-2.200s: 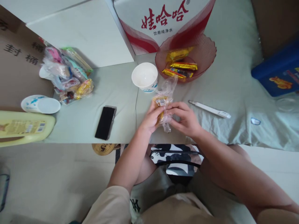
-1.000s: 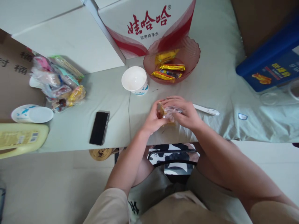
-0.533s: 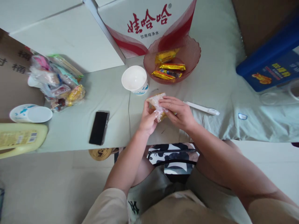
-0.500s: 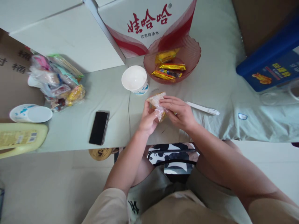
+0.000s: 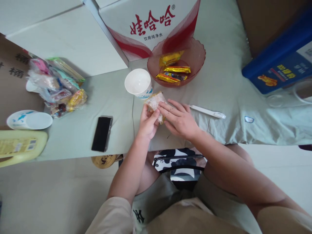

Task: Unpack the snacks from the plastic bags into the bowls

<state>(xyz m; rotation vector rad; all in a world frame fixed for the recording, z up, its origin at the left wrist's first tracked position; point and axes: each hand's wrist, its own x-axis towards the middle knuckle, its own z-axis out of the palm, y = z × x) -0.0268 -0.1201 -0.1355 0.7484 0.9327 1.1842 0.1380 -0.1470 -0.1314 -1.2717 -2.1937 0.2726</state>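
My left hand (image 5: 148, 122) is closed round a small snack in a clear plastic wrapper (image 5: 155, 101), pale on its face with yellow-brown edges. Its thumb presses on the near side. On the snack's right part lie the fingers of my right hand (image 5: 179, 118), stretched out and slightly spread; its thumb is partly hidden. Just beyond the snack stands a white paper bowl (image 5: 138, 82) with blue print. Behind and to the right is a pink ribbed bowl (image 5: 198, 61) holding several yellow-wrapped snacks (image 5: 177, 69). A white box cutter (image 5: 207, 111) lies right of my right hand.
A phone (image 5: 101, 134) lies left on the green cloth (image 5: 117, 107). Farther left are bagged snacks (image 5: 58, 87), a tipped paper bowl (image 5: 29, 119) and a yellow jug (image 5: 23, 146). A white-and-red carton (image 5: 146, 29) stands behind; a blue container (image 5: 278, 65) stands right.
Both hands and the wrapped snack have shifted left and slightly away from me. The right fingers have straightened and spread over the snack, showing more of its pale face.
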